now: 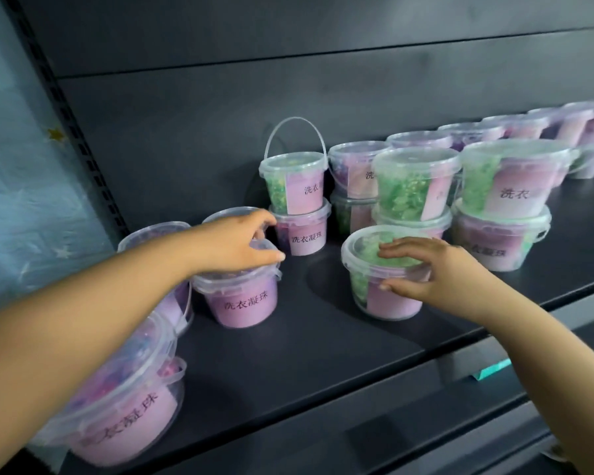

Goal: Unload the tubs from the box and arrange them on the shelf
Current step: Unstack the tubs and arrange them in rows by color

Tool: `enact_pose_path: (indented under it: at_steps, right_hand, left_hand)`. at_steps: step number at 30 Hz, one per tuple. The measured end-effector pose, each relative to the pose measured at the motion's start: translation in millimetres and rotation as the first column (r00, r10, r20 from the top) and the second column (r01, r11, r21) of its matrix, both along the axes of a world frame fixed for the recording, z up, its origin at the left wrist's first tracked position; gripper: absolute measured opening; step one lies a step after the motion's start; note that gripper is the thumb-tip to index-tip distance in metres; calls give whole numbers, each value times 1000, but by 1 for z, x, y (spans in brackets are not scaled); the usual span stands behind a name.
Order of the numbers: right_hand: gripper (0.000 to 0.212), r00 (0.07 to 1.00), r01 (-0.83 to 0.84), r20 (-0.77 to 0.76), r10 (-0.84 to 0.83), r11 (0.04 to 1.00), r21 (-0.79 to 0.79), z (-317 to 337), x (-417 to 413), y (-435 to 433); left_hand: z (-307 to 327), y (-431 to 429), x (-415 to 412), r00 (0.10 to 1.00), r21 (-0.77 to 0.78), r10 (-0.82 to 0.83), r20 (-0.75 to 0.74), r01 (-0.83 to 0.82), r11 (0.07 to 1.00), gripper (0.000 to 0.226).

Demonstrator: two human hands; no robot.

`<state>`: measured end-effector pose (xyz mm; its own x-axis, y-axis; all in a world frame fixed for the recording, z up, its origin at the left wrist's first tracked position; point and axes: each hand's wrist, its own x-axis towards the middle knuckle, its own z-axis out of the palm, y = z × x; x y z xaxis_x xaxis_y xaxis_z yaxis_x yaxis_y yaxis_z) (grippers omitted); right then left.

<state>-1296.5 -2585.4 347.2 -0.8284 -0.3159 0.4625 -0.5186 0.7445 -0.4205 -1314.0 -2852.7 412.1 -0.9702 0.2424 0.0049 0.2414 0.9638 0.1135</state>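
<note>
Left hand: the left hand [234, 243] lies over the lid of the clear plastic tub of purple beads with a lilac label [244, 303], fingers curled down over the far rim and thumb at the near edge, clamped on it
Right hand: the right hand [432, 272] spans the clear plastic tub of green beads with a pink label [390, 303], fingers spread on the lid and thumb pressed to the side wall, gripping it
Where the tubs are: both held tubs stand on the dark matte shelf board [306, 365], well apart, in front of the two-high stacks of matching tubs [415, 186]; the box is out of view
Step in hand: probably placing this pair and squaring them to the rows
Doing it well: keep each tub flat on its base, slide it rather than lift it by the lid, which looks like a press-on type that could pop; turn the printed labels to face out; close the gap beside the stack topped by the tub with the raised thin wire-like handle [295, 190] without knocking it
Materials: thin see-through plastic walls, round and tapering toward the base, with ribbed lid rims; likely smooth and slippery
Shelf: flat, dull and unlikely to snag
Left edge: more purple-filled tubs [127, 416] crowd under the forearm, so sweep the elbow carefully
</note>
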Motion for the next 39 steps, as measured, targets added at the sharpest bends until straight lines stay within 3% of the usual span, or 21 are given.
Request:
enact_pose_path:
  at_steps: [5,10,14,17,20,23,26,28,31,34,37,39]
  right_hand:
    - [45,982,183,-56,-179,980,73,-9,-6,20]
    - [41,948,303,-120,-295,952,49,-15,-7,38]
    - [43,923,322,-236,-303,946,46,-27,-13,39]
    - [30,910,284,-296,-292,956,-71,-33,-11,38]
    - [23,913,199,-336,-230,972,-126,-39,-9,41]
    - [33,914,193,-336,-226,973,-128,-31,-6,40]
    - [36,874,208,-409,-264,962,-176,-10,-2,28]
    - [34,883,93,-425,-198,963,-254,8,0,9]
    - [36,961,-39,-270,-55,944,-329,31,-8,-33]
    - [67,999,-10,38,25,939,-345,26,-47,-84]
    - [81,969,134,241,-47,925,-357,10,-96,-119]
    - [79,952,184,285,-111,953,-242,-3,-128,-127]
  left_hand:
    - [2,10,-38,985,79,36,-166,-23,997,48]
    - [16,20,-85,916,271,155,-370,-54,961,53]
    - [14,41,-119,939,185,160,-305,-107,977,75]
    - [13,52,-133,953,118,162,-254,-136,984,80]
    - [17,53,-131,958,225,168,-234,-115,968,71]
    - [26,49,-115,953,375,188,-239,-88,923,59]
    - [38,44,-90,942,358,166,-291,-54,932,58]
    - [49,37,-73,938,346,146,-313,-31,938,59]
    - [64,20,-47,926,283,121,-357,-16,959,58]
    - [70,-8,-22,908,244,157,-388,-63,968,58]
    - [67,-39,-1,899,217,210,-384,-134,967,59]
    - [62,-58,10,891,231,259,-373,-181,956,57]
